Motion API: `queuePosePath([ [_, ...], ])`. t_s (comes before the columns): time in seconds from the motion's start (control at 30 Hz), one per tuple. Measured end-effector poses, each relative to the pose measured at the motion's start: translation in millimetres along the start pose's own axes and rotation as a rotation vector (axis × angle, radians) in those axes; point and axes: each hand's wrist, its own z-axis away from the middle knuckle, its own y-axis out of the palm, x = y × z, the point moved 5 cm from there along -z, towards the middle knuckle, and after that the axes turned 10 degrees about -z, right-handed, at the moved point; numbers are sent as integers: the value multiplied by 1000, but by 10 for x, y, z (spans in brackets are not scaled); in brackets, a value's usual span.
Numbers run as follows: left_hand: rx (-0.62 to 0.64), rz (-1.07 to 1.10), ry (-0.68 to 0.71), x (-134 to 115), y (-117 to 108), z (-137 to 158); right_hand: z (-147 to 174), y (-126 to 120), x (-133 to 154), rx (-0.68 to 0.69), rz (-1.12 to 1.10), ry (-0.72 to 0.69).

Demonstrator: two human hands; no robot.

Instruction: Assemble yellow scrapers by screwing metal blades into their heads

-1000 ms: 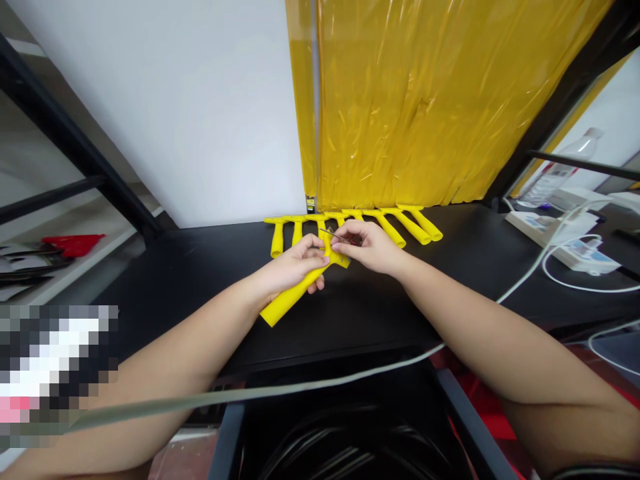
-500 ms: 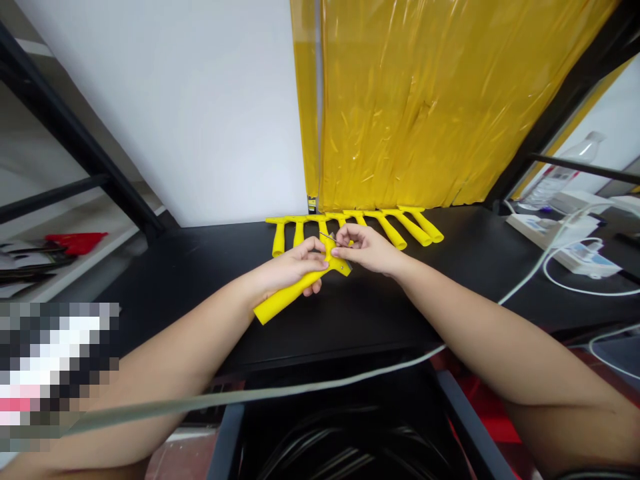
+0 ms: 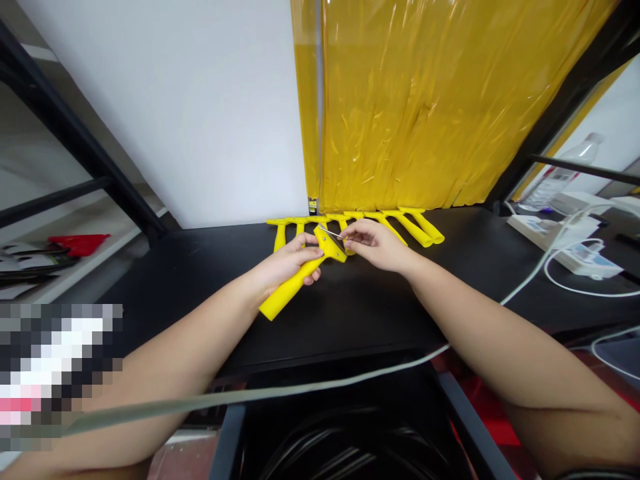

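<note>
My left hand (image 3: 294,261) is closed around a yellow scraper (image 3: 291,288), whose tube handle points down toward me. The scraper's wide head faces up and right, with small screws in it. My right hand (image 3: 369,241) pinches a thin metal strip (image 3: 331,233) at the edge of that head. One end of the strip lies by the head's upper corner; whether it is seated there I cannot tell. Behind my hands, several more yellow scrapers (image 3: 414,228) lie in a row on the black table (image 3: 320,327), handles toward me. My hands partly cover some of them.
A white panel (image 3: 200,120) and a yellow plastic-covered panel (image 3: 425,100) stand behind the table. At right are power strips (image 3: 565,243), a clear bottle (image 3: 560,170) and white cables. One pale cable (image 3: 340,383) crosses low in front of the table. Black frame bars flank both sides.
The scraper's head has turned and risen slightly, so its face and screws show more. My right hand has shifted a little to the right, and more of the metal strip shows.
</note>
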Motion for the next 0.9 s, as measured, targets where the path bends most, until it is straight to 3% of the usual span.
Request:
queuePosePath([
  [0.13, -161, 38, 71, -63, -79, 0, 26, -132, 65, -57, 277, -63],
  [0.27, -215, 51, 85, -81, -100, -1, 43, -112, 127, -50, 376, -102],
  [0.7, -148, -44, 180, -56, -85, -21, 37, -49, 175, -46, 360, -143],
  [0.9, -216, -277, 328, -95, -107, 8, 55, -39, 85, -78, 196, -6],
])
